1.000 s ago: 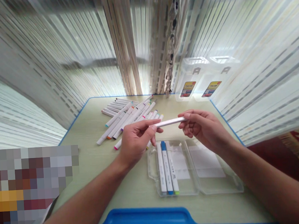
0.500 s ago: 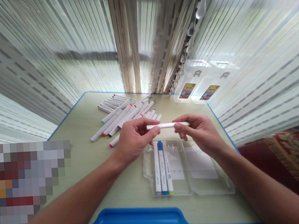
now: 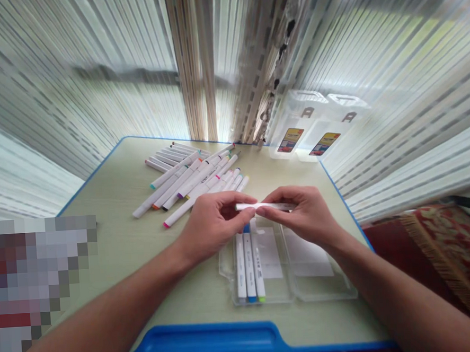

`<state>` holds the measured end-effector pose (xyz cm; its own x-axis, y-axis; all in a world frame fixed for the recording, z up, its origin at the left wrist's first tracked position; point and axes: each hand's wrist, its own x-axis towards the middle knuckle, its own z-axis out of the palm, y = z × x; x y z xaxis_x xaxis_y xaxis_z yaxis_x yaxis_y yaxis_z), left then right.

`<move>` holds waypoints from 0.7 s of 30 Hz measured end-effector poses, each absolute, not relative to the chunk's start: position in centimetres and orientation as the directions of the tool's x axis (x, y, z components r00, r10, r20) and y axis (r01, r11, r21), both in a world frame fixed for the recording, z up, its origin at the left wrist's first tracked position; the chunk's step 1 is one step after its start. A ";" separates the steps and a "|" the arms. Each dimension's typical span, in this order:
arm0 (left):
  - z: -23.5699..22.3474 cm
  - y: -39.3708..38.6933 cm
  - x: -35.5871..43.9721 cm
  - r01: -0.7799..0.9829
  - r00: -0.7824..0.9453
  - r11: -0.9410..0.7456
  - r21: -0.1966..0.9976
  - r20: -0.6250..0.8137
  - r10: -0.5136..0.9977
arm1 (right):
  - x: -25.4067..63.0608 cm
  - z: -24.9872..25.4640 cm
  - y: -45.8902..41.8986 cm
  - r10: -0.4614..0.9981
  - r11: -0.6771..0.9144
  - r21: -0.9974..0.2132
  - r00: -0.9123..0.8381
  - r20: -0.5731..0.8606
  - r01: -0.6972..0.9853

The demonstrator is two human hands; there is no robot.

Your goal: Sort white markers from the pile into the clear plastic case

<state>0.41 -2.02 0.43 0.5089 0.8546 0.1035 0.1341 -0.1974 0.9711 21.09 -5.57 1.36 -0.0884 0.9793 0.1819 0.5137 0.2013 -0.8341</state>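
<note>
Centrally, hands (image 3: 206, 223) pinching marker (image 3: 275, 206), near open case (image 3: 315, 288), inside blue rim (image 3: 213, 336)

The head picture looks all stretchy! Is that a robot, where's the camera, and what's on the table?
No robot here: those are a person's bare arms. The camera is worn on the person's head and looks forward and down. The left hand and right hand hold one white marker between them, above the table. Nearer the person lies an open clear case; three markers lie side by side in its left half. Farther back, to the left, is a loose pile of markers. At the back right stand two clear containers with colourful labels. The squares at the left edge hide what's there.
</note>
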 end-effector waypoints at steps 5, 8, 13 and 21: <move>0.5 -2.0 0.4 0.167 0.524 -0.236 0.957 0.117 0.844 | 21.0 1.6 -5.5 0.978 0.205 -0.834 -0.087 0.187 0.512; 0.7 -1.8 0.5 0.156 0.507 -0.233 0.960 0.124 0.853 | 20.9 1.8 -5.4 0.985 0.172 -0.867 -0.079 0.152 0.468; 0.9 -1.5 0.6 0.052 0.433 -0.138 0.989 0.103 0.896 | 21.2 2.0 -5.2 0.994 0.108 -0.924 -0.061 0.091 0.367; 0.6 -0.9 0.5 -0.124 0.367 -0.030 0.992 0.074 0.927 | 21.5 1.5 -5.2 0.998 0.031 -0.991 -0.052 0.024 0.129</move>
